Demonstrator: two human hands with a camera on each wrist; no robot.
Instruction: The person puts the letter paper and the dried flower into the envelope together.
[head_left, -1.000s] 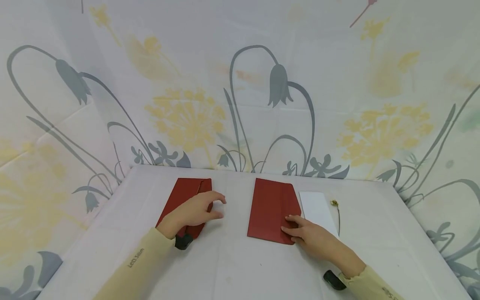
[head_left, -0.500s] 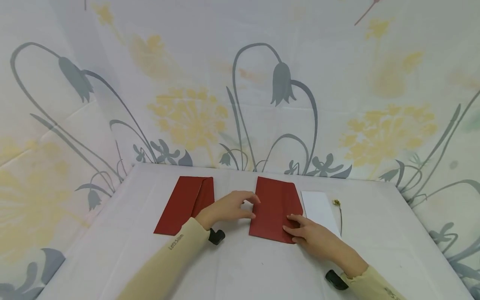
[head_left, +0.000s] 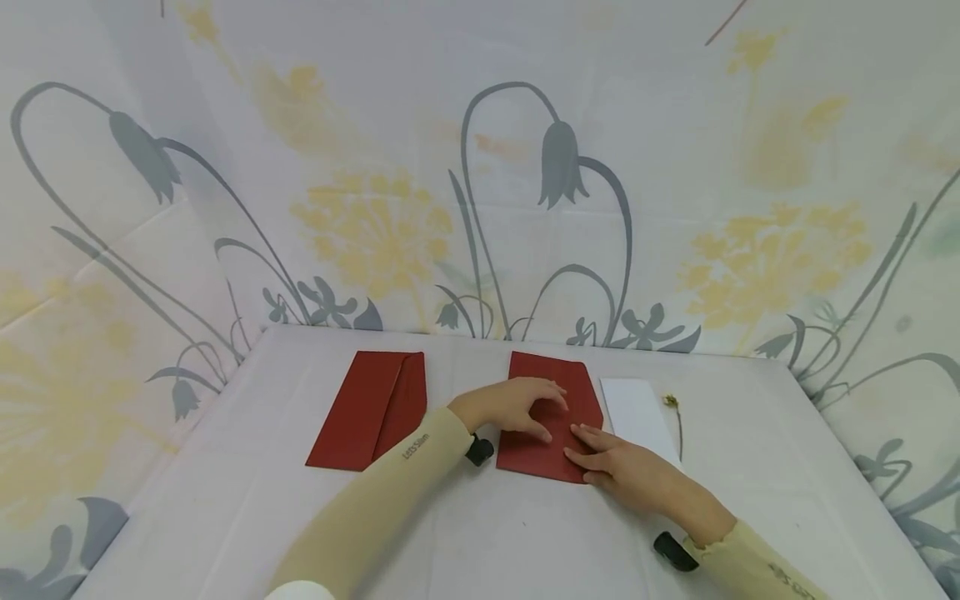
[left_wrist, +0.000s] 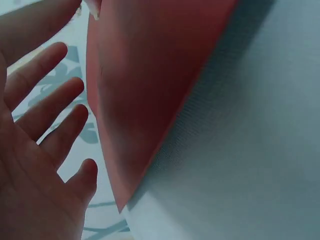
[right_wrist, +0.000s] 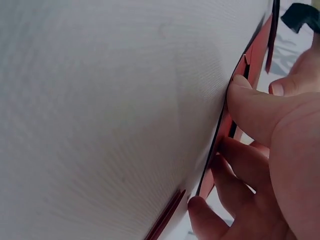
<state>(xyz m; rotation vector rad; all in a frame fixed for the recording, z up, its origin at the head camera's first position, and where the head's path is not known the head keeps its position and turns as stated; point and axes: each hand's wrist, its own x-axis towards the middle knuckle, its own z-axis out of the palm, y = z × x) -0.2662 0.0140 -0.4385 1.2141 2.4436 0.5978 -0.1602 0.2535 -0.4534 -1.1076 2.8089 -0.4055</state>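
A white cloth-covered desk (head_left: 225,500) stands against a fabric backdrop printed with grey bellflowers and yellow blooms (head_left: 375,233). Two dark red paper envelopes lie on it. The left red envelope (head_left: 367,408), flat and matte with its flap folded along the right edge, lies alone, untouched. To its right, the left hand (head_left: 513,406) reaches across in a beige sleeve, fingers loosely spread and resting on the upper part of the right red envelope (head_left: 555,392); the wrist view shows the palm open beside the red paper. The right hand (head_left: 622,467) lies on that envelope's lower right corner, thumb and fingers pressed against its thin edge, pinching it lightly. Just beside the envelope lies one white rectangular paper card (head_left: 637,412), smooth and plain, and next to it one thin dried flower stem with a small yellow head (head_left: 675,417).
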